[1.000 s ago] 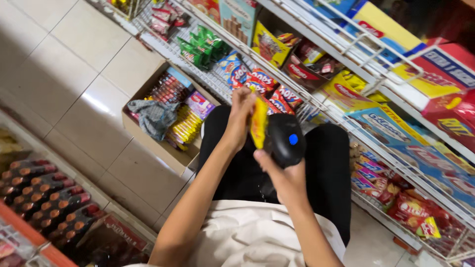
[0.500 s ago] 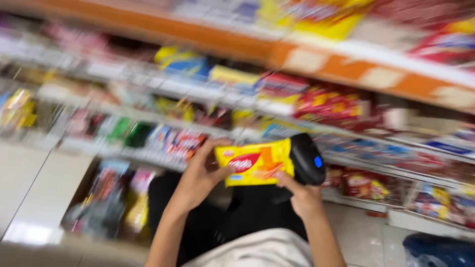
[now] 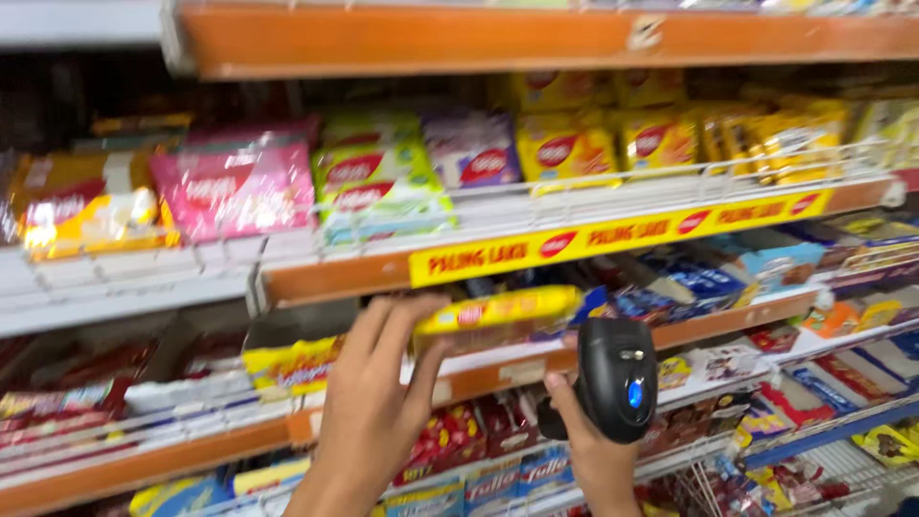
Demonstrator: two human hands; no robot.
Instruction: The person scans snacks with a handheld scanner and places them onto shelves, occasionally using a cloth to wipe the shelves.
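Holding a yellow snack packet (image 3: 498, 316) up at the orange shelf (image 3: 316, 278), the left hand (image 3: 378, 402) has its fingers closed around the packet's left end. The right hand (image 3: 593, 450) wraps its fingers around a black barcode scanner (image 3: 617, 378) just below the packet, which judging by this is in hand but not yet set down among the stocked rows.

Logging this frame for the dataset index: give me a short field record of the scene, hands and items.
setting: shop shelves stocked with snack packs
left hand: holds a yellow snack pack raised at the shelf edge
right hand: grips a black handheld scanner, blue light lit
shelf strip: yellow label strip above the held pack
image: slightly blurred
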